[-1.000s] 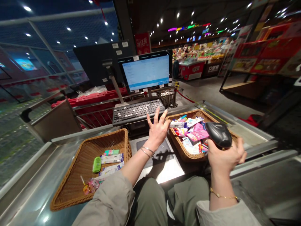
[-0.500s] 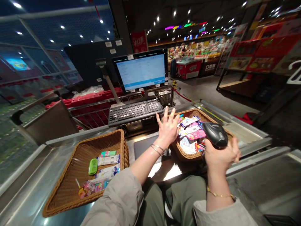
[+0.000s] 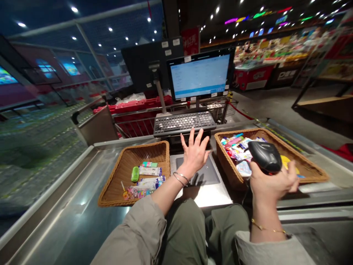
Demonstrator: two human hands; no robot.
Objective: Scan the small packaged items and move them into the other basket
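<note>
My left hand (image 3: pixel 193 154) is spread with nothing in it, over the grey plate (image 3: pixel 212 171) in the counter, just in front of the black keyboard (image 3: pixel 184 122). My right hand (image 3: pixel 271 182) grips a black handheld scanner (image 3: pixel 265 156), which covers part of the right wicker basket (image 3: pixel 230 167). Small colourful packets (image 3: pixel 237 152) lie in that basket, with a yellow item (image 3: pixel 288 164) behind my right hand. The left wicker basket (image 3: pixel 110 182) holds a green case (image 3: pixel 135 174), white wrapped packets (image 3: pixel 150 171) and a lollipop (image 3: pixel 125 194).
A lit monitor (image 3: pixel 200 76) stands behind the keyboard. A shopping cart (image 3: pixel 138 125) and red crates are beyond the counter (image 3: pixel 79 200). A red-fronted display (image 3: pixel 252 78) and a shelf rack stand farther back at the right.
The view has turned left, so the baskets and monitor appear farther right. My left hand has moved left, off the right basket's edge, to over the plate. The scanner remains in my right hand.
</note>
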